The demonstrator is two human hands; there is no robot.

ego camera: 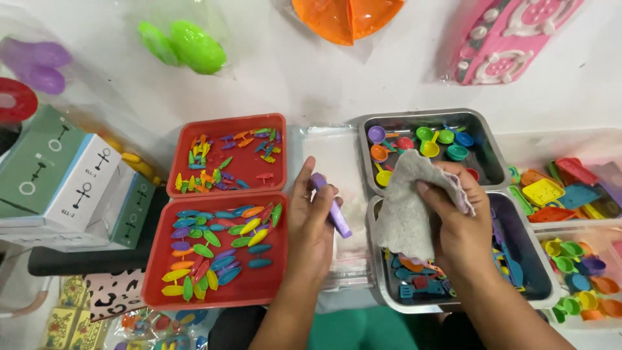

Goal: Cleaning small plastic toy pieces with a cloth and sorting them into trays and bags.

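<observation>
My left hand grips a small purple plastic toy piece, long and narrow, held over a clear plastic bag between the trays. In my right hand is a grey cloth, bunched and hanging over the near metal tray. That tray holds blue and orange toy utensils, partly hidden by the cloth. The far metal tray holds small coloured toy spoons and cups. The two hands are close together, the toy piece a little left of the cloth.
Two red trays at left hold several small coloured leaf-shaped pieces. Boxes are stacked at far left. Clear bins with coloured toy cups and moulds sit at right. Green, orange and pink bagged toys lie at the back.
</observation>
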